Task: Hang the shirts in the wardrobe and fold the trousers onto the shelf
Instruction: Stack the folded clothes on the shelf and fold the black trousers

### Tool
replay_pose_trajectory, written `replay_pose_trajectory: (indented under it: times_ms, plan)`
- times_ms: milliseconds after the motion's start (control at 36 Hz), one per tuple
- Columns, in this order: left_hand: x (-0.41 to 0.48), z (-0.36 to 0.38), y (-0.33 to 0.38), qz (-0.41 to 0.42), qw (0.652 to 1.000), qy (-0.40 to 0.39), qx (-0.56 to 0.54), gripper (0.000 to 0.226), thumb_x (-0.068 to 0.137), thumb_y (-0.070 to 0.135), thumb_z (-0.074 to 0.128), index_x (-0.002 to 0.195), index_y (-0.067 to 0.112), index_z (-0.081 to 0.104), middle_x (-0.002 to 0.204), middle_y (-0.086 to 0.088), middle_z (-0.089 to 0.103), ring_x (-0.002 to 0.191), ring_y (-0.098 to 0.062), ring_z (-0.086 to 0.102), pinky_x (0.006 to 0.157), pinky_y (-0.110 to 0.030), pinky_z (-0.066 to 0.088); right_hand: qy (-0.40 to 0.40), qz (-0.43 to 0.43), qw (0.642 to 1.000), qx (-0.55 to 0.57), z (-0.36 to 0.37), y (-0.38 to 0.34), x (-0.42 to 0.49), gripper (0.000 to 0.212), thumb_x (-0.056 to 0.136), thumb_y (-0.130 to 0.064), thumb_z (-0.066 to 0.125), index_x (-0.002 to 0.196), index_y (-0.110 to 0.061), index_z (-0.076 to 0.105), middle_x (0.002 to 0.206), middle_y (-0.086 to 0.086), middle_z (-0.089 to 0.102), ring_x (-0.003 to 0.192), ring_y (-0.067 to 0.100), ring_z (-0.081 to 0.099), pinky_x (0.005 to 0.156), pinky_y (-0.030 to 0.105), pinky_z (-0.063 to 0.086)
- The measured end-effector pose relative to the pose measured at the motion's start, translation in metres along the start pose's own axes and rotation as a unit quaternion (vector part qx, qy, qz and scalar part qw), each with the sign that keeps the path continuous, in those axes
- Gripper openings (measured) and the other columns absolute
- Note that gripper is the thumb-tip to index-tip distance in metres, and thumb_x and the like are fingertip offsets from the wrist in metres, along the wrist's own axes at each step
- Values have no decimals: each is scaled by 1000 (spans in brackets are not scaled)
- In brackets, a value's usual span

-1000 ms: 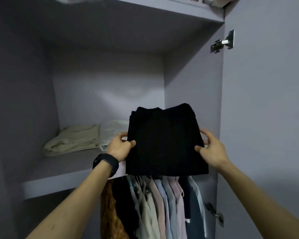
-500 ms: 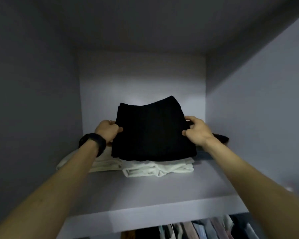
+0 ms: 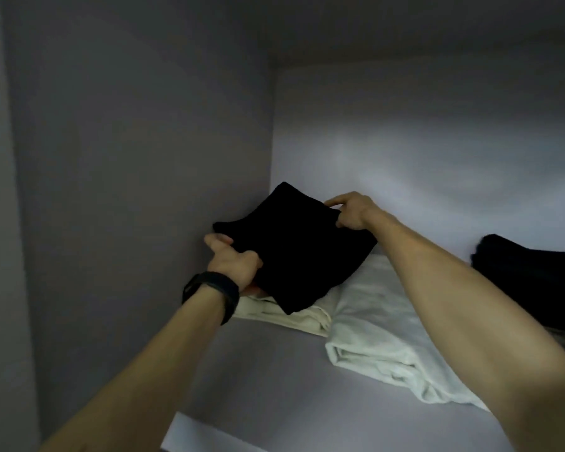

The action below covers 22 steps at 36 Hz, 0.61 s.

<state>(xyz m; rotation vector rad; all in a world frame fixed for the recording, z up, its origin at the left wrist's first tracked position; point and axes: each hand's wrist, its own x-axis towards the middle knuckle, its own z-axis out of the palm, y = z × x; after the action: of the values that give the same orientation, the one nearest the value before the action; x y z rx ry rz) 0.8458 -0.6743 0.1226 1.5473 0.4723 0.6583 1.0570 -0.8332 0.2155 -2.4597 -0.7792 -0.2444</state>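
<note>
Black trousers [image 3: 294, 252], folded, held by both hands: left hand [image 3: 234, 264] fingers [image 3: 252, 257] curled round near-left edge, right hand [image 3: 353, 212] pinching far edge. Trousers tilted, low corner over cream pile [image 3: 307, 321] at left back of shelf [image 3: 258, 370]. Beside it white pile [image 3: 372, 347]; dark garment [image 3: 529, 282] far right.

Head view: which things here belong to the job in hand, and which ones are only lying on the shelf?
In the job: black folded trousers, gripped by the left hand and the right hand; the shelf they go onto.
Only lying about: cream folded garment partly under the trousers; white folded garment beside it; dark garment at the right.
</note>
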Motion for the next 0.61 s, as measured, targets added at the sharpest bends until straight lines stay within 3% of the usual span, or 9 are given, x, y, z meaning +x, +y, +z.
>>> replay_pose_trajectory:
  times_ms: [139,222,389,444,528,556,611]
  plan:
    - [-3,9,-19,-1,997,66,39,45,88,4,59,108,34,32,102,-12,56,86,-38,67,67,-49,62,-66,-42,997,-22,35,-16,49,59,87,1,69,137,-30,62,146,10,54,130,27,53,102,22,42]
    - [-3,14,-28,-34,998,41,38,36,92,9,60,112,32,40,110,-14,59,76,-33,70,53,-35,59,-97,-49,993,-45,56,-17,63,58,86,2,70,135,-29,64,143,7,57,129,26,53,108,25,42]
    - [0,11,-34,-46,993,9,105,38,95,24,66,125,23,42,104,-13,67,66,-21,68,45,-22,51,-86,-50,993,-66,92,-1,71,53,85,-1,66,128,-32,69,134,6,64,116,24,62,105,29,48]
    - [6,12,-34,-39,994,0,104,32,95,22,66,120,20,45,93,-11,68,67,-21,67,49,-24,53,-78,-44,994,-64,87,2,75,51,86,1,66,128,-28,69,133,7,65,116,24,62,103,25,47]
    - [16,14,-29,-26,997,9,71,20,93,16,68,108,8,58,81,-12,69,67,-26,67,74,-44,62,-75,-43,993,-76,73,-2,80,51,86,3,67,130,-22,69,133,7,65,121,25,59,106,26,45]
    - [18,14,-29,-29,997,11,72,13,93,14,68,101,8,60,76,-11,67,63,-25,64,75,-44,62,-81,-44,992,-90,71,-2,79,50,87,3,67,130,-21,69,133,7,66,122,24,59,106,25,45]
    - [17,14,-28,-41,995,5,89,9,94,12,65,87,8,61,71,-8,63,59,-21,61,63,-33,59,-85,-46,987,-128,75,0,78,45,88,-3,68,128,-23,70,132,6,67,119,24,62,104,27,47]
